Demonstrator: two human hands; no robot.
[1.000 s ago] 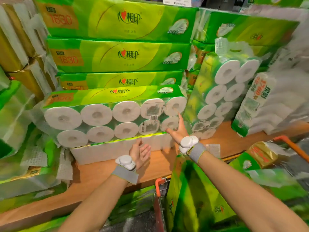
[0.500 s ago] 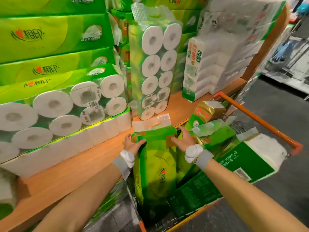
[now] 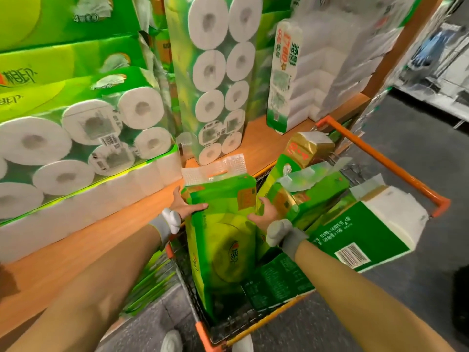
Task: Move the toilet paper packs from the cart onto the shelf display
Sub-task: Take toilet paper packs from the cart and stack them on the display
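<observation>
A tall green toilet paper pack (image 3: 223, 240) stands upright at the near left of the orange-framed cart (image 3: 380, 158). My left hand (image 3: 186, 207) grips its upper left edge and my right hand (image 3: 264, 214) grips its upper right edge. Both wrists wear grey bands. The wooden shelf (image 3: 101, 224) runs along the left. On it a green pack of rolls (image 3: 83, 138) lies flat over white packs, and another green pack (image 3: 218, 80) stands on end beside it.
More packs fill the cart: a gold one (image 3: 308, 148), green ones (image 3: 307, 191), and a dark green and white tissue pack (image 3: 368, 232) leaning over the right side. White tissue packs (image 3: 324, 72) stand at the shelf's far end. The grey aisle floor (image 3: 418, 148) lies to the right.
One second ago both hands were pressing against the flat pack on the shelf. They have since dropped to the cart and taken hold of the upright green pack, and my view has swung right.
</observation>
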